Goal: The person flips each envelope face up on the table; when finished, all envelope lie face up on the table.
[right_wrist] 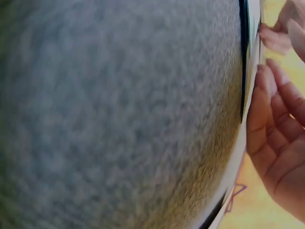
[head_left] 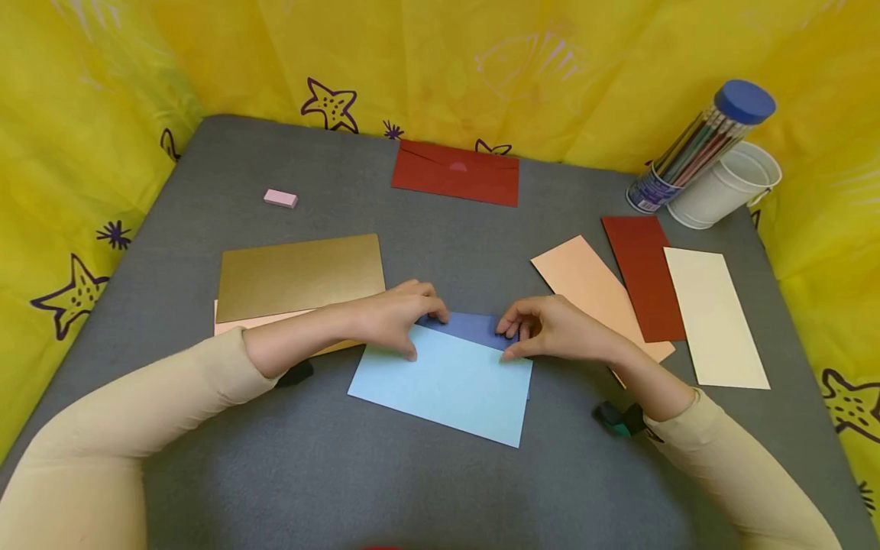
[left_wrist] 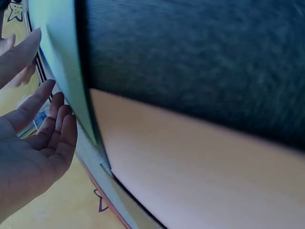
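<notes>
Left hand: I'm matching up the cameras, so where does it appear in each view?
Head: left hand, just left of centre.
Left wrist: left hand, large at lower left, palm showing.
Right wrist: left hand, upper right, beyond the right hand.
Shared landmark: yellow cloth.

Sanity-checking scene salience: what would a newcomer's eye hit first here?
Probably the bright yellow, starfish-printed cloth behind and beside the dark grey table. Next, near the middle of the head view, the pale blue paper rectangle, with the left hand and right hand at its far edge. Then the tall, blue-lidded tube of pencils beside the round white bucket, far right corner.
</notes>
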`<state>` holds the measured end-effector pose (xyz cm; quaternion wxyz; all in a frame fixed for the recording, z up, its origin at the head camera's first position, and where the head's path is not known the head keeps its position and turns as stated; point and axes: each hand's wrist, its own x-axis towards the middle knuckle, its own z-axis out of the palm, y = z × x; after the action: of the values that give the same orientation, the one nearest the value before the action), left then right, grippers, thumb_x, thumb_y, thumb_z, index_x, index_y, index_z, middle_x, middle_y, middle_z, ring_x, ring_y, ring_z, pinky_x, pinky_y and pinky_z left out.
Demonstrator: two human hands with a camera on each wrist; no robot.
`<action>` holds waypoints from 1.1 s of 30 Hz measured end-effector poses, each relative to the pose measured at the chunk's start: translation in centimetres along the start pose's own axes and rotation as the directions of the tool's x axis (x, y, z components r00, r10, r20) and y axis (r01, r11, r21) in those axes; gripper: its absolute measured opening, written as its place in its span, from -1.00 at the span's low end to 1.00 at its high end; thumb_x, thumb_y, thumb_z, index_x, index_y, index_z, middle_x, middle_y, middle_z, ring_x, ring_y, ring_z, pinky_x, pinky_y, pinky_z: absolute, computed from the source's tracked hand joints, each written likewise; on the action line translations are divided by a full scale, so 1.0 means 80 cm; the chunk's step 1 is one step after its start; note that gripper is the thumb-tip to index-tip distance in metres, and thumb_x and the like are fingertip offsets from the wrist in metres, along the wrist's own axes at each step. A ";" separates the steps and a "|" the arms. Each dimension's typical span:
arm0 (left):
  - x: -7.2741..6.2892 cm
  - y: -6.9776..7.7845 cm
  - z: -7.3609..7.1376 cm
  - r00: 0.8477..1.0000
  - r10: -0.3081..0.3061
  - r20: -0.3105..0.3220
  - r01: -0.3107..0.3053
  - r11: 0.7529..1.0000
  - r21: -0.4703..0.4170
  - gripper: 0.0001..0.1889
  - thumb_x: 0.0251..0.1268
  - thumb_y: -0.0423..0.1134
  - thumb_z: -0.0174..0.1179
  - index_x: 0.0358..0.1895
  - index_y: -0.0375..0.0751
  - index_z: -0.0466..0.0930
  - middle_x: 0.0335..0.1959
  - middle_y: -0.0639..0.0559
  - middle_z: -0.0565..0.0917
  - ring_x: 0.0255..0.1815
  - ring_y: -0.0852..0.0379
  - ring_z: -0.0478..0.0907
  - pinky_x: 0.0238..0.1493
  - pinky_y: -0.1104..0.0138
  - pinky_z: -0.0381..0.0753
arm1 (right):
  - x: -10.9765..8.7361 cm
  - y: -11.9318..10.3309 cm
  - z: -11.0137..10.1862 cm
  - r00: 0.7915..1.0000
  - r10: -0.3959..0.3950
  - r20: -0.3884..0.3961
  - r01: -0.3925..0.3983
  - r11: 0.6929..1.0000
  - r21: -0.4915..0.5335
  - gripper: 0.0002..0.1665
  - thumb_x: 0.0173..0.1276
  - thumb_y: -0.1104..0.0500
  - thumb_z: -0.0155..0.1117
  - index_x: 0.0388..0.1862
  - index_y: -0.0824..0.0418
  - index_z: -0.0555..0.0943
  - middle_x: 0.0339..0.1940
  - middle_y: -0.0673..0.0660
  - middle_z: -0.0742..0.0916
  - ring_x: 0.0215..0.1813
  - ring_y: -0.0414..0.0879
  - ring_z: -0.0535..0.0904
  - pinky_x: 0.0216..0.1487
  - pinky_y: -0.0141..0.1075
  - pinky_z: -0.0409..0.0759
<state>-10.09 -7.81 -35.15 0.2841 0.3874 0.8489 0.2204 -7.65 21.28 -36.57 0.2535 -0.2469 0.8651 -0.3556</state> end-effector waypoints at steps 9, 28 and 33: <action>0.014 -0.010 0.002 0.999 -0.038 0.032 0.036 0.998 0.051 -0.60 -0.16 -0.27 0.58 -0.24 -0.08 0.57 -0.15 0.02 0.49 0.01 0.01 0.34 0.07 0.23 0.42 | 0.002 -0.010 0.010 0.996 -0.081 0.026 0.086 0.938 -0.335 -0.49 -0.17 -0.17 0.68 -0.33 0.01 0.64 -0.46 -0.11 0.62 -0.37 -0.27 0.48 -0.32 -0.45 0.48; 0.018 -0.010 -0.008 0.995 0.040 0.088 -0.044 0.998 0.052 -0.56 -0.09 -0.29 0.55 -0.33 -0.12 0.38 -0.38 0.07 0.36 -0.25 0.10 0.29 -0.15 0.32 0.30 | 0.005 -0.006 0.005 0.988 0.023 0.153 -0.003 0.992 -0.130 -0.60 0.01 0.07 0.62 -0.38 0.07 0.50 -0.55 -0.10 0.55 -0.46 -0.25 0.45 -0.39 -0.43 0.42; 0.016 -0.015 -0.018 0.991 0.046 0.123 -0.037 0.996 -0.076 -0.61 0.00 -0.37 0.49 -0.27 -0.15 0.38 -0.44 0.08 0.32 -0.39 0.16 0.24 -0.24 0.35 0.34 | 0.003 -0.003 0.000 0.974 0.053 0.219 -0.063 0.997 0.040 -0.68 0.24 0.18 0.45 -0.26 0.15 0.42 -0.57 -0.06 0.53 -0.47 -0.17 0.50 -0.42 -0.34 0.62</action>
<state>-12.33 -7.79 -35.22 0.3459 0.4072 0.8126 0.2326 -7.74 21.01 -36.45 0.3627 -0.2530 0.8304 -0.3390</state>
